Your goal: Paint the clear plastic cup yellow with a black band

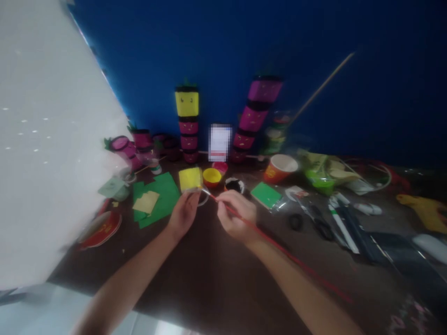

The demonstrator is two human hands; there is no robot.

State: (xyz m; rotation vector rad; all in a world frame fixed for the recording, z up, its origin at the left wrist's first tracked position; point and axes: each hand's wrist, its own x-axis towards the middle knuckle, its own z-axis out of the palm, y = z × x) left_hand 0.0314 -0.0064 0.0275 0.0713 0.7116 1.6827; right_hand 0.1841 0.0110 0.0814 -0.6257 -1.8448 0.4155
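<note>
My left hand (185, 211) is closed around the rim of a paper cup (190, 179) whose side is painted yellow. In my right hand (237, 214) is a long paintbrush (268, 238) with a red handle, pinched near its front. The brush tip reaches the right side of the cup. Just beyond my hands stands a small pot of yellow paint (212, 177). A pink paint pot (220, 167) sits behind it, and a pot of black paint (233, 185) is beside my right hand. The picture is blurred.
Stacked purple cups (253, 118) and a yellow-topped stack (188, 123) stand against the blue wall. Green paper (164, 200) lies left. To the right are an orange paper cup (279, 168), a green pad (266, 194), scissors (323, 229) and a yellow glue gun (424, 211).
</note>
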